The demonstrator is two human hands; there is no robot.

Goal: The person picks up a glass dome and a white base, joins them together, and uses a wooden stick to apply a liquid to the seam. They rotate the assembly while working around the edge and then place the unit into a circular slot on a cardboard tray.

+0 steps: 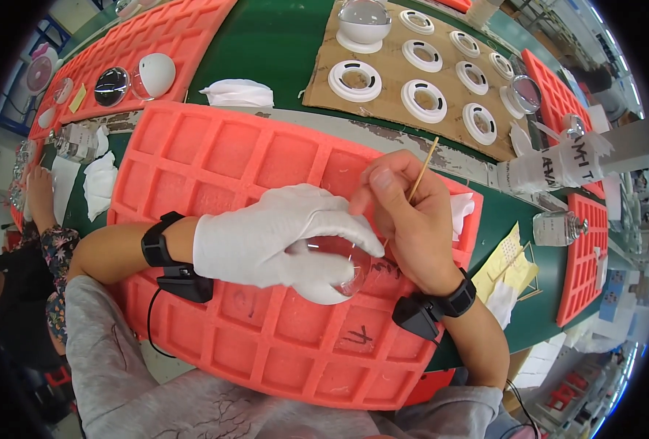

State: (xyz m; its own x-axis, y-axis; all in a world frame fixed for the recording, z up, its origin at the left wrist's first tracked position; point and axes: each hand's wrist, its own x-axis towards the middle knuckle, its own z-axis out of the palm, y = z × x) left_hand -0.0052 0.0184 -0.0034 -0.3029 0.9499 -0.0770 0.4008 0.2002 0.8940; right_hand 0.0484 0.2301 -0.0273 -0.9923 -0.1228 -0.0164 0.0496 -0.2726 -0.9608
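Note:
My left hand (269, 234), in a white glove, curls its fingers around a round piece with a clear dome (332, 244) and a white rounded part. The fingers hide much of this piece. Close beside it on the right, my bare right hand (418, 216) pinches a thin wooden stick (426, 164). The stick's upper end points up and away; its lower end comes down near the gloved fingertips, and I cannot tell whether it touches the piece. Both hands are over a red foam tray (302, 322) with square compartments.
Beyond the tray, white rings (354, 80) stand on a cardboard sheet (390, 82). White cloths (240, 94) lie around the tray. At right are yellow paper (501, 256) with sticks and a glass bottle (555, 228). Another person's hand (40, 194) is at far left.

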